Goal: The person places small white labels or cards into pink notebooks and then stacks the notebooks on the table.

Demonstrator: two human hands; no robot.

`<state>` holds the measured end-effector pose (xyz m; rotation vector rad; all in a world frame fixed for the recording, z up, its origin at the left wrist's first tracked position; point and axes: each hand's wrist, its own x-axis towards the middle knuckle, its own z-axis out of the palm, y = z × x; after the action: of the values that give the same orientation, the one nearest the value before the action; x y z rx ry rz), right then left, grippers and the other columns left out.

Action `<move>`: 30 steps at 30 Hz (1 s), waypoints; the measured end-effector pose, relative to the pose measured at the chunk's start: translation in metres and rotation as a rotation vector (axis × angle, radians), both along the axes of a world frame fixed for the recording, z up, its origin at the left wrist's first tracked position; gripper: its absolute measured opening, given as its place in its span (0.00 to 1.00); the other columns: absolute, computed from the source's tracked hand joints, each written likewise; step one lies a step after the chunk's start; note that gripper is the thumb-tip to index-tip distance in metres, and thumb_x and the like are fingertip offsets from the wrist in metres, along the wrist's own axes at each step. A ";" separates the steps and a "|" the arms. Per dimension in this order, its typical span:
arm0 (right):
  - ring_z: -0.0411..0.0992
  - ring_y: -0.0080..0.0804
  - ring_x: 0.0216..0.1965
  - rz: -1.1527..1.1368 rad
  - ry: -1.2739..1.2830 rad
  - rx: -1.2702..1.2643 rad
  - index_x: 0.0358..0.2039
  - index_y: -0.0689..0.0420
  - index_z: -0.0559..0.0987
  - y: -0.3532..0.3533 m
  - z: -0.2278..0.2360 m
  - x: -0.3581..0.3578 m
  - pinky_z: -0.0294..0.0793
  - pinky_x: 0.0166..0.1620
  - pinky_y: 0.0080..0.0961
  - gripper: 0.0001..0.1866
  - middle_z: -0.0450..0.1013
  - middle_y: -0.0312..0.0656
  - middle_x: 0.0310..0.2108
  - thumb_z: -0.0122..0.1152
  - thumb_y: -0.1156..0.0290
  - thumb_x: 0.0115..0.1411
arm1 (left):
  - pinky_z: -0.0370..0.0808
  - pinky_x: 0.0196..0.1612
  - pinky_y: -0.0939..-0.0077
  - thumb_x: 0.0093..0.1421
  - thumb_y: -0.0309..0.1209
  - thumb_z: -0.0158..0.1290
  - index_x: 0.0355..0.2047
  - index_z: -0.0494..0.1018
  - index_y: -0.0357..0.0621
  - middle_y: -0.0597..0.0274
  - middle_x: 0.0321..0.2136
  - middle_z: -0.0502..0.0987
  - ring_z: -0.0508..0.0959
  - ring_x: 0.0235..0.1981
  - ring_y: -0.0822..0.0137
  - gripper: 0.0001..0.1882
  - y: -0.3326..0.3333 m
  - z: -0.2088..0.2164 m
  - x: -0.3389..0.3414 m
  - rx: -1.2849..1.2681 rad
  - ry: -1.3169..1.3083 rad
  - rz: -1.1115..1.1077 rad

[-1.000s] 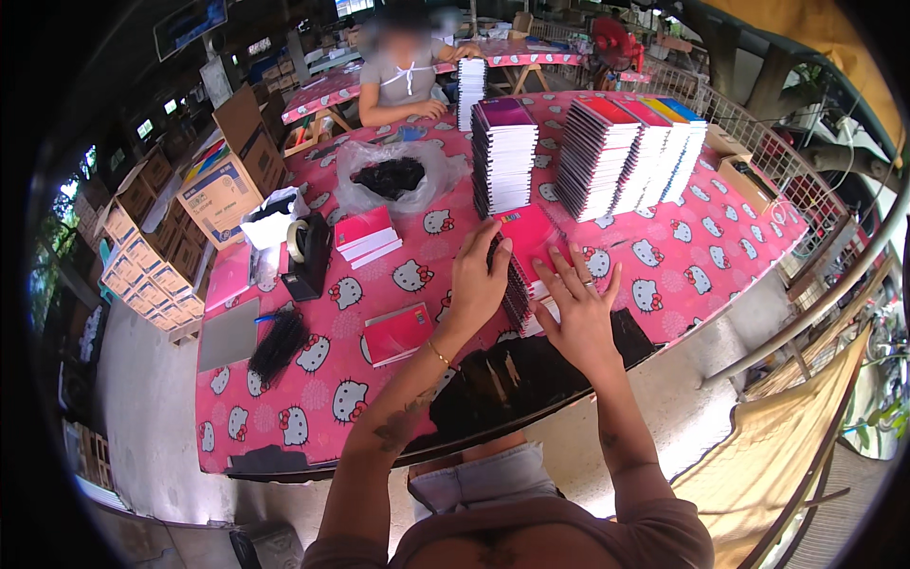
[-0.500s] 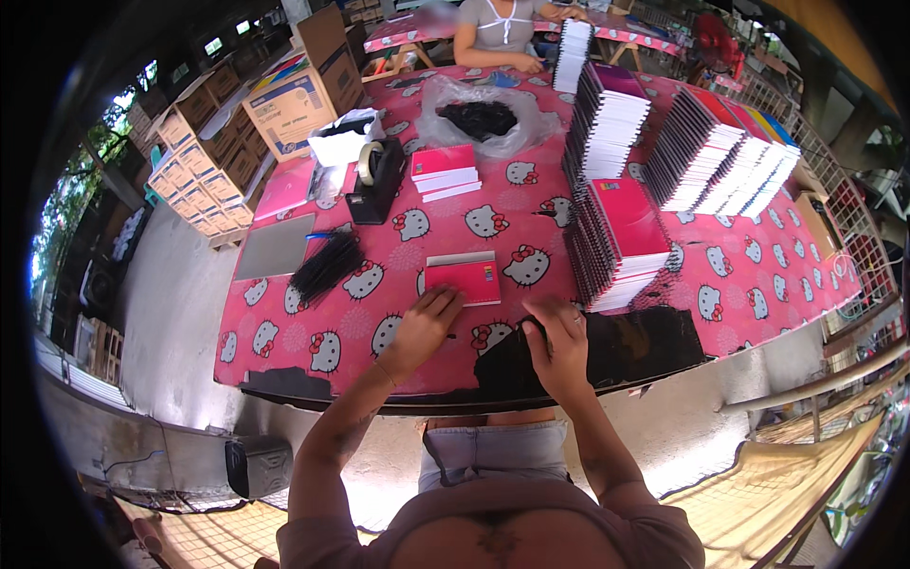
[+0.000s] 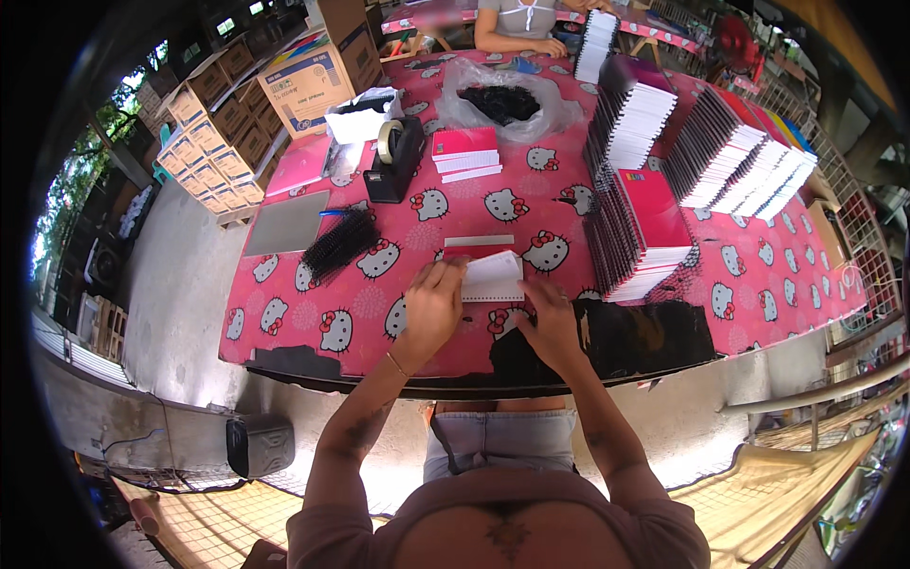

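White punched sheets [image 3: 491,281] lay uppermost on the table [image 3: 427,230], replacing the earlier red cover and exposing their holed edge [image 3: 493,299] for work, the left hand [image 3: 433,305] gripping their left side, the right hand [image 3: 554,324] at their right, fingers loosely parted.

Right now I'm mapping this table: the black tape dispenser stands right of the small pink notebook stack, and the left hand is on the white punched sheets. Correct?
Wrong side: the head view shows the tape dispenser left of the small pink notebook stack. The left hand is on the white punched sheets.
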<state>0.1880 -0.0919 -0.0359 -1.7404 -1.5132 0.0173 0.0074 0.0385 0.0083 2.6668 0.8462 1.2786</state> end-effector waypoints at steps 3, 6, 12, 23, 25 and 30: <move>0.74 0.45 0.47 0.020 -0.193 0.033 0.51 0.50 0.78 0.011 -0.005 0.003 0.73 0.51 0.42 0.23 0.73 0.43 0.51 0.67 0.72 0.53 | 0.77 0.45 0.57 0.49 0.16 0.55 0.43 0.76 0.41 0.52 0.35 0.78 0.79 0.39 0.49 0.19 0.004 0.028 0.005 0.216 -0.083 -0.015; 0.76 0.44 0.42 0.030 -0.207 0.016 0.45 0.50 0.81 0.015 -0.012 0.005 0.75 0.47 0.40 0.15 0.77 0.40 0.44 0.66 0.72 0.55 | 0.77 0.44 0.57 0.49 0.22 0.58 0.45 0.75 0.42 0.54 0.38 0.78 0.79 0.40 0.52 0.20 0.005 -0.002 -0.009 0.118 0.178 -0.162; 0.75 0.48 0.36 -0.023 -0.119 0.058 0.38 0.53 0.82 0.021 -0.006 0.003 0.75 0.42 0.41 0.08 0.77 0.42 0.34 0.66 0.72 0.57 | 0.78 0.41 0.58 0.53 0.20 0.56 0.47 0.75 0.42 0.54 0.35 0.77 0.79 0.38 0.50 0.18 -0.005 -0.025 -0.006 -0.172 0.161 -0.254; 0.76 0.33 0.46 0.169 0.587 0.124 0.52 0.60 0.70 -0.008 0.002 -0.013 0.75 0.49 0.27 0.25 0.76 0.45 0.41 0.70 0.75 0.57 | 0.78 0.42 0.63 0.55 0.24 0.60 0.52 0.75 0.46 0.57 0.42 0.74 0.78 0.40 0.55 0.23 -0.039 0.014 -0.015 -0.073 0.198 -0.281; 0.75 0.30 0.45 0.167 0.679 0.109 0.51 0.60 0.70 -0.008 -0.013 -0.016 0.74 0.48 0.25 0.22 0.76 0.44 0.43 0.70 0.74 0.58 | 0.77 0.45 0.63 0.55 0.22 0.60 0.53 0.75 0.47 0.56 0.46 0.72 0.77 0.42 0.57 0.24 -0.037 -0.008 -0.019 -0.307 -0.024 -0.309; 0.74 0.25 0.38 0.239 0.691 0.041 0.46 0.59 0.71 -0.009 -0.008 -0.027 0.74 0.44 0.23 0.21 0.76 0.41 0.38 0.72 0.73 0.57 | 0.75 0.51 0.65 0.55 0.21 0.61 0.53 0.75 0.47 0.53 0.54 0.66 0.75 0.50 0.58 0.24 -0.064 -0.034 -0.018 -0.481 -0.228 -0.272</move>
<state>0.1606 -0.1006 -0.0435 -1.3095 -1.1707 0.6386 -0.0102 -0.0259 -0.0255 2.1276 0.6341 1.1148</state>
